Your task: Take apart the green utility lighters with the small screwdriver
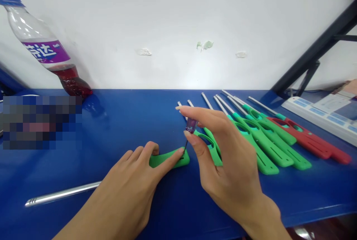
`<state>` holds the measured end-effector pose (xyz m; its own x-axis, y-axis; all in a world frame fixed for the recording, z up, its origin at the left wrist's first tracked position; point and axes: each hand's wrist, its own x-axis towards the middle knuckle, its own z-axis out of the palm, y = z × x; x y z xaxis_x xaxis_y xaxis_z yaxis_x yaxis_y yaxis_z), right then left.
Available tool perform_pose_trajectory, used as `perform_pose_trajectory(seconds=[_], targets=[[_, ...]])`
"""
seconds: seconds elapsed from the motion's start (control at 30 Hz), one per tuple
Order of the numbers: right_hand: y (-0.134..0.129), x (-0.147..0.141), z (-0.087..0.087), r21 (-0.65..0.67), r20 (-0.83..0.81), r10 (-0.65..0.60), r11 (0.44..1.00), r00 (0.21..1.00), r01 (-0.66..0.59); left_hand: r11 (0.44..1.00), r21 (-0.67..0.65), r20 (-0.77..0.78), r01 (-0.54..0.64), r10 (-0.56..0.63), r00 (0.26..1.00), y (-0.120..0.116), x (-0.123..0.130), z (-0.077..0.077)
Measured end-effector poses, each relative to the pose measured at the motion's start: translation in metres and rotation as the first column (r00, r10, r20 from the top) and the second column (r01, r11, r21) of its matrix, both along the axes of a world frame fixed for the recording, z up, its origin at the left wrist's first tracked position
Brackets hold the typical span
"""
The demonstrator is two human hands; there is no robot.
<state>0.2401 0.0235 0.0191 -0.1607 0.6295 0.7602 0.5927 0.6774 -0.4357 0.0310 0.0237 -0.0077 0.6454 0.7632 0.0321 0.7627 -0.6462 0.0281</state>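
Note:
My left hand [125,184] presses a green long-necked lighter [164,157] down on the blue table, fingers curled over it and one fingertip near its handle end. Out from under that hand, toward the left, runs a silver metal tube [63,193], apparently the same lighter's neck. Between thumb and fingers, my right hand [228,158] pinches a small screwdriver [191,125] with a clear purple handle. Its thin shaft points down, the tip at the lighter's handle end beside the left fingertip. Whether the tip sits in a screw cannot be made out.
Several green lighters [264,139] and red ones [309,139] lie in a row at the right. A white power strip [315,111] stands beyond them, near a black metal brace [315,50]. At the left back is a soda bottle [47,50]. A white wall [173,16] closes off the back.

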Motion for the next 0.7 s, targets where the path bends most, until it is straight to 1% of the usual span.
perform_pose_trajectory(seconds=[0.17, 0.27, 0.4, 0.6, 0.7], targets=[[-0.0002, -0.0007, -0.0008, 0.015, -0.031, -0.067, 0.998, 0.997, 0.067, 1.0, -0.002, 0.001, -0.009, 0.009, 1.0, -0.0001, -0.0005, -0.0001], [-0.0005, -0.0003, -0.0015, -0.005, -0.007, -0.053, 0.999, 0.999, 0.053, 1.0, -0.018, -0.002, -0.004, 0.004, 1.0, -0.0005, -0.0006, 0.001], [-0.0012, 0.0002, -0.0007, -0.014, 0.043, -0.037, 0.999, 0.998, 0.038, 1.0, -0.001, -0.02, -0.005, 0.005, 1.0, -0.0006, 0.0002, 0.0015], [-0.0003, 0.0003, -0.0014, -0.009, 0.009, -0.117, 0.993, 0.993, 0.117, 1.0, 0.027, -0.016, -0.003, 0.003, 1.0, 0.0016, 0.0012, -0.0007], [0.0002, 0.0008, -0.002, -0.026, 0.03, -0.072, 0.997, 0.997, 0.073, 0.999, 0.036, -0.006, 0.003, -0.003, 1.0, 0.0019, 0.0001, -0.001]])
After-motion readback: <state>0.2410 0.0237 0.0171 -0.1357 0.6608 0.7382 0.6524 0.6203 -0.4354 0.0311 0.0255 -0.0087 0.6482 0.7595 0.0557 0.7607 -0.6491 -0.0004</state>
